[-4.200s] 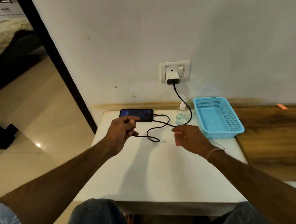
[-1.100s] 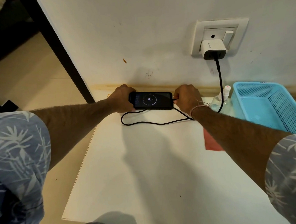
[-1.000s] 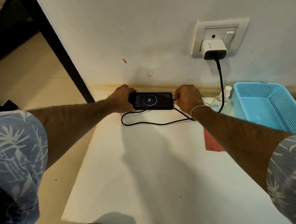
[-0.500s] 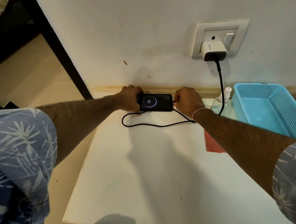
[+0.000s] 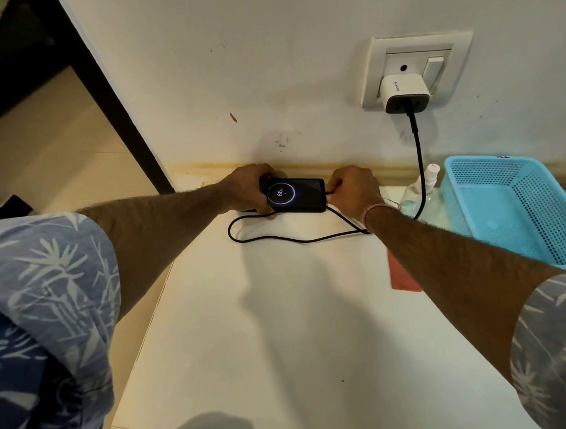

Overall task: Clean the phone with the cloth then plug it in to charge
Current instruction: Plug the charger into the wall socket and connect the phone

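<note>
While both hands hold it, the flat black phone lies on its long side between them, at the far edge of the white table by the wall. Its screen glows with a ring and the number 66. The left hand curls its fingers round the phone's left end. The right hand pinches the end of the thin black cable at the phone's right end. The cable loops on the table in front of both hands, then climbs to the white charger block in the white wall socket, up and right of the right hand. Just right of the right wrist stands a small clear spray bottle, and past it a light blue plastic basket full of holes. A flat red cloth lies under the right forearm, partly hidden.
</note>
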Tool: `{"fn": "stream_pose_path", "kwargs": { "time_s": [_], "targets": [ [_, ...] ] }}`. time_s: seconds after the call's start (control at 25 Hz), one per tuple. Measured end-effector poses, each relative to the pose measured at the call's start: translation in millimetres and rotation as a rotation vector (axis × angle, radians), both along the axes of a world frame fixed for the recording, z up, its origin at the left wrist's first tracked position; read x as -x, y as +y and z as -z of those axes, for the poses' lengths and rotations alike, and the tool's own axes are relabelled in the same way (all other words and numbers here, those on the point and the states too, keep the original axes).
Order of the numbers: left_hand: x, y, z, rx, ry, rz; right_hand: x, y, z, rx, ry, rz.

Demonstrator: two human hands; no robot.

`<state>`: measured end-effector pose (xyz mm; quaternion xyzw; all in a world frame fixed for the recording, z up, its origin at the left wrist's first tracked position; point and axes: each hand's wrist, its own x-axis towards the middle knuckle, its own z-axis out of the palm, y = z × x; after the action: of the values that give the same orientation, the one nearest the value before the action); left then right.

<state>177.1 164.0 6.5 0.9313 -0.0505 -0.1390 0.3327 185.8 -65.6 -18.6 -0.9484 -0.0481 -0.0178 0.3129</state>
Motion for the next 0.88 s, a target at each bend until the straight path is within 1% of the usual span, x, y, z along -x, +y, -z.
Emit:
{"fn": "stream_pose_path", "kwargs": {
  "time_s": [0.28, 0.64, 0.88],
  "targets": [
    [3, -2, 4, -0.055, -0.071, 0.006, -1, 0, 2, -0.016, -0.020, 0.005],
    [2, 2, 9, -0.132, -0.111, 0.056, 4, 1, -3, 0.010, 0.015, 0.002],
    [7, 2, 4, -0.280, -0.172, 0.031, 9, 0, -14, 0.126, 0.060, -0.064]
  ]
}}
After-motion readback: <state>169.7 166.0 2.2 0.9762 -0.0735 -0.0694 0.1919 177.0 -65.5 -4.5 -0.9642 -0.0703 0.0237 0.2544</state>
